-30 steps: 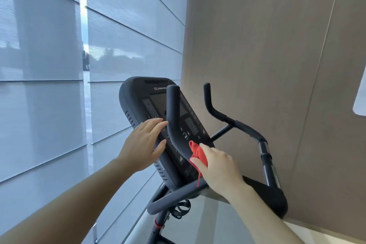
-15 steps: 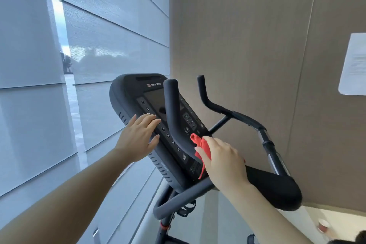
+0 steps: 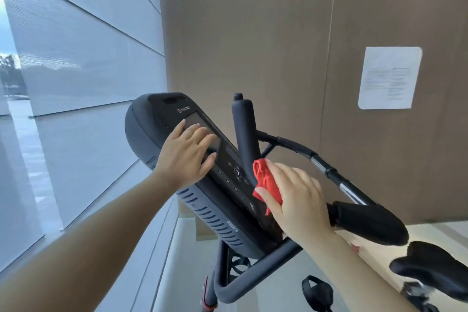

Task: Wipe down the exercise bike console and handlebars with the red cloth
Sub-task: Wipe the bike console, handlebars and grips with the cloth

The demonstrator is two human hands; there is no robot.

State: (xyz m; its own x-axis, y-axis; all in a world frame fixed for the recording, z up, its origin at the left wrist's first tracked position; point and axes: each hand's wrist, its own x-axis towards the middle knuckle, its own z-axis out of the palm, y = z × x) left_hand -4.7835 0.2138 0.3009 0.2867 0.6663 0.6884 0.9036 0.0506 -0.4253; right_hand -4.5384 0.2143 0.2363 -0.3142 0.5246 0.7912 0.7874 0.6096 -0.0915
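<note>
On the exercise bike console [image 3: 177, 119]: both hands in contact, red cloth [image 3: 266, 182] at its lower right.

Left hand [image 3: 186, 157] lies flat on the console screen, fingers extended and slightly spread, gripping nothing. Right hand [image 3: 296, 202] has its fingers closed over the bunched cloth, pressing it against the base of the upright handlebar [image 3: 244, 132] beside the console's button panel.

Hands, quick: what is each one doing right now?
Left hand: open, flat on the console, holding nothing.
Right hand: closed on the red cloth, against the upright handlebar.
</note>
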